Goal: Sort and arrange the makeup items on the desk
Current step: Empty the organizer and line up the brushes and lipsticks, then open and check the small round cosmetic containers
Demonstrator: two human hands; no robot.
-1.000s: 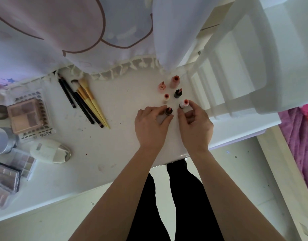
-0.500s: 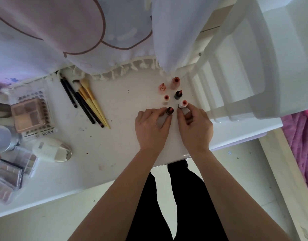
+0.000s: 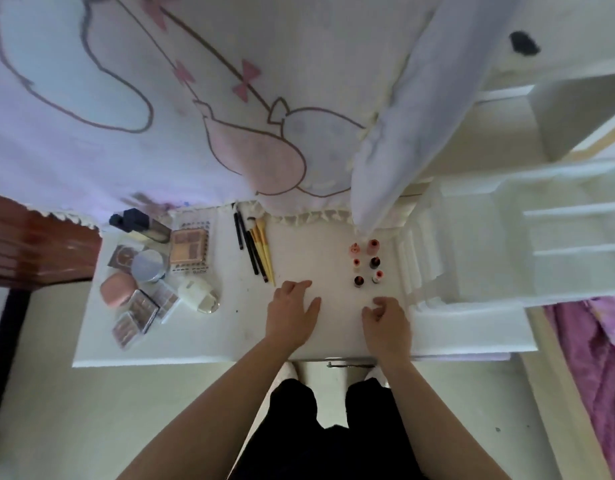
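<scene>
Idly, left hand (image 3: 292,318) lies flat, right hand (image 3: 387,324) curled.

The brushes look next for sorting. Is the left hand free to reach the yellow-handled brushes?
Probably yes: the left hand holds nothing and rests open on the desk just short of the yellow-handled brushes, with nothing between them.

One camera only, worn on my head. It faces forward and steeply down onto the white desk (image 3: 230,327), whose near edge crosses the frame just below centre. My legs and the floor lie under it at 6 o'clock. The printed curtain (image 3: 160,150) fills 12 o'clock, and the white shelving (image 3: 507,271) is at 3 o'clock. My left hand (image 3: 292,317) and right hand (image 3: 385,327) sit near centre, forearms entering from 6 o'clock. The wide lens takes in the whole desktop, with small items soft.
</scene>
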